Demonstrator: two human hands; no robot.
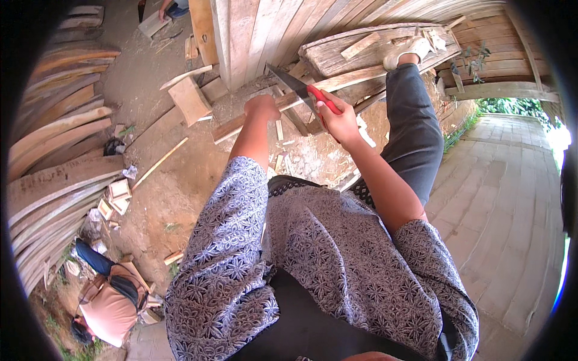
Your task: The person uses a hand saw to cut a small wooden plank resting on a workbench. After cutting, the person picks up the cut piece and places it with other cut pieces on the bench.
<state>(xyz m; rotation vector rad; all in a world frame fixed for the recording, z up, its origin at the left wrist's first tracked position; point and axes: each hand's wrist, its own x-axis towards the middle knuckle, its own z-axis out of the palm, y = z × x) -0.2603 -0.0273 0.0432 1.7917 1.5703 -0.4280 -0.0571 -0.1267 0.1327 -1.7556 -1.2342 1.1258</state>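
My right hand (338,122) is wrapped round the red handle of a handsaw (291,83). The dark blade points up and to the left, lying across a long, narrow wooden board (346,77). Whether the teeth are cutting into the wood cannot be made out. Left of the blade, my left hand (262,108) is closed on the same board near its lower left end; its fingertips are mostly hidden. Farther along, my foot in a pale shoe (412,50) rests at the board's upper right, by a thick weathered plank (328,55).
Curved boards (60,174) are stacked along the left. A wooden block (189,101) and a thin stick (161,161) lie on the dirt floor among offcuts. One person (114,307) is bent over at lower left; another person's hand (164,12) shows at the top. Upright planks (259,36) stand ahead.
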